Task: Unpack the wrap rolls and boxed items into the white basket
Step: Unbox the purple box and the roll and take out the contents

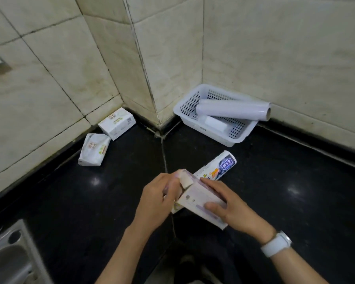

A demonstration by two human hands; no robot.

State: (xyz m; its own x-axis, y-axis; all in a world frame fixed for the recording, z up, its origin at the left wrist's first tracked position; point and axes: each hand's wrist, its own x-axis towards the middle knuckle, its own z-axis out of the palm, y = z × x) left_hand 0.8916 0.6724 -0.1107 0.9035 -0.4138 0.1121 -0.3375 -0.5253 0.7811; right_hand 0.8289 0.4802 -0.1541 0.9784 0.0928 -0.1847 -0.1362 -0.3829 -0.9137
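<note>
A long pale carton (pixel 199 198) is held over the black counter, its far end flap open. My right hand (pixel 232 210) grips the carton's body, and my left hand (pixel 162 197) holds the open flap end. Under the carton lies a printed wrap roll package (pixel 219 166). The white basket (pixel 240 138) stands in the wall corner at the back right. Inside it a white wrap roll (pixel 232 109) lies slanted over the rim, with a small white box (pixel 215 123) beneath it.
Two white tissue packs (pixel 117 124) (pixel 93 149) rest against the tiled wall at the left. A steel sink (pixel 8 257) fills the lower left corner. Tiled walls close the counter at the back, with a jutting corner (pixel 150 95) beside the basket.
</note>
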